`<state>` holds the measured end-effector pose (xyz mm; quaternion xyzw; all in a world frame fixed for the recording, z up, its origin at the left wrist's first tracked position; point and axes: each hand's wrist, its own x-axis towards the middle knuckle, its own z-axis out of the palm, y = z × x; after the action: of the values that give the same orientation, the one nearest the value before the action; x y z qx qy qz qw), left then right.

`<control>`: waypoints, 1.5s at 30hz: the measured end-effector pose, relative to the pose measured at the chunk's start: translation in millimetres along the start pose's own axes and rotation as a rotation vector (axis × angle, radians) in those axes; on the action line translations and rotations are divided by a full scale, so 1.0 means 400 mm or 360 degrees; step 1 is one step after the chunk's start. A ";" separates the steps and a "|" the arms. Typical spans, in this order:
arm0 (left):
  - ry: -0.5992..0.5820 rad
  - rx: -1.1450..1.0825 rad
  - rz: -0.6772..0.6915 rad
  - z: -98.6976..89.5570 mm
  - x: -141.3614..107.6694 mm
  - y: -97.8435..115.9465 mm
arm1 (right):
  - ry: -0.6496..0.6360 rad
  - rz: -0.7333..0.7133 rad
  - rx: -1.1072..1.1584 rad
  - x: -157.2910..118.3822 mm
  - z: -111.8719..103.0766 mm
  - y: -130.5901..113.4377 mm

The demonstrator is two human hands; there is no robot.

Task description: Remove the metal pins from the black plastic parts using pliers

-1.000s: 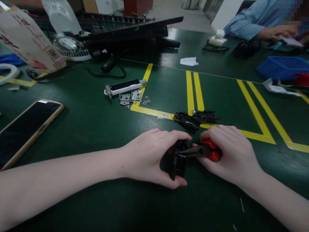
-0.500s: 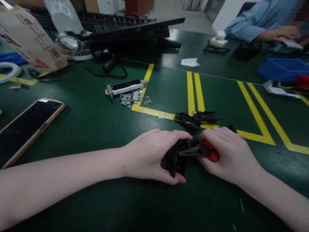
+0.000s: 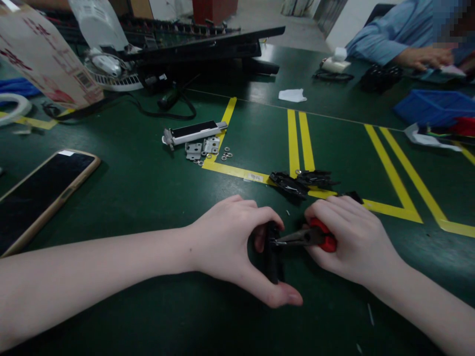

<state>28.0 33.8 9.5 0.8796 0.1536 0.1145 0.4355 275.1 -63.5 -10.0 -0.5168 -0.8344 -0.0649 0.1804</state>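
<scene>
Between thumb and fingers, my left hand [image 3: 237, 242] holds a small black part [image 3: 273, 257] upright over the green table. My right hand [image 3: 352, 237] is wrapped round pliers with red handles [image 3: 323, 235], and their metal jaws point left and touch the black part. Just beyond my hands lie black plastic pieces [image 3: 289, 184] on the yellow tape. Farther left are metal brackets [image 3: 193, 151], small rings [image 3: 226, 154] and a white and black bar-shaped part [image 3: 195, 132].
A phone [image 3: 48, 190] lies at the left, with a carton [image 3: 48, 59] behind it. Black panels [image 3: 208, 49] are stacked at the back. A blue bin [image 3: 434, 106] stands at the right, near a person's blue sleeve [image 3: 386, 34].
My left thumb has moved down and right, and its fingertips have shifted left with the black part, which has turned. The person's hand at the back right has moved.
</scene>
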 end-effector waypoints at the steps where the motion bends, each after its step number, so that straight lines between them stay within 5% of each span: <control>1: -0.0010 -0.0009 -0.0012 0.000 0.000 0.001 | -0.0012 0.0009 0.0000 0.000 -0.001 0.000; 14: -0.0045 -0.0216 0.0292 0.012 0.000 -0.010 | -0.0075 0.0078 0.0136 0.004 -0.008 0.004; 45: -0.0134 -0.0156 0.0060 0.004 0.010 -0.011 | 0.0034 0.0008 -0.0048 0.015 -0.004 -0.011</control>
<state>31.4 36.7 5.5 0.8640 0.1128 0.0929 0.4818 269.0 -60.8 -5.9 -0.5207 -0.8301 -0.0825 0.1816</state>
